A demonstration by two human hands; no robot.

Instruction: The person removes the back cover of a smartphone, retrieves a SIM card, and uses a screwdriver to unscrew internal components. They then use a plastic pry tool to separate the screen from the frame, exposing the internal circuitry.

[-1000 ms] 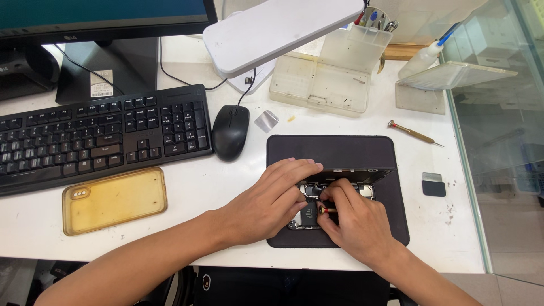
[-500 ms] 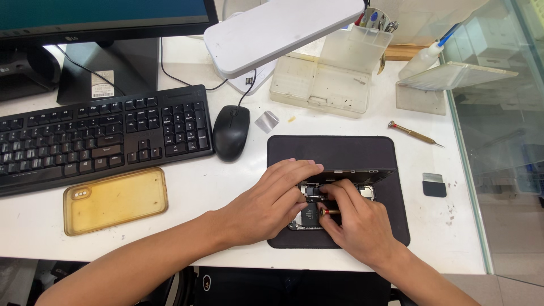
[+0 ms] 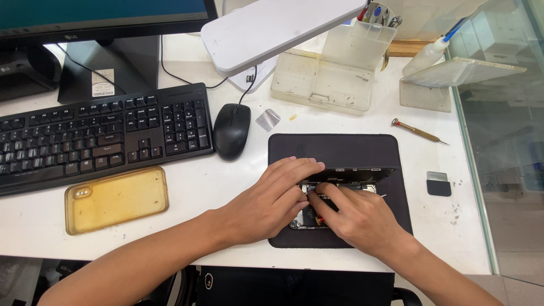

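An opened phone (image 3: 345,181) lies on a black mat (image 3: 340,150), its screen lifted along the far edge and its inner parts showing. My left hand (image 3: 269,204) rests over the phone's left side, fingers curled onto it. My right hand (image 3: 357,218) is over the phone's lower part, fingers pinched around a small tool with a red bit showing near the fingertips. Both hands hide most of the phone's body.
A yellowed clear phone case (image 3: 116,198) lies at the left, below a black keyboard (image 3: 96,136) and mouse (image 3: 231,130). A screwdriver (image 3: 418,131), a small black scraper (image 3: 438,184), a clear plastic tray (image 3: 323,82), a white lamp head (image 3: 277,28) and a glass panel (image 3: 504,147) stand around.
Both hands stay on the phone; the fingers have shifted only slightly.
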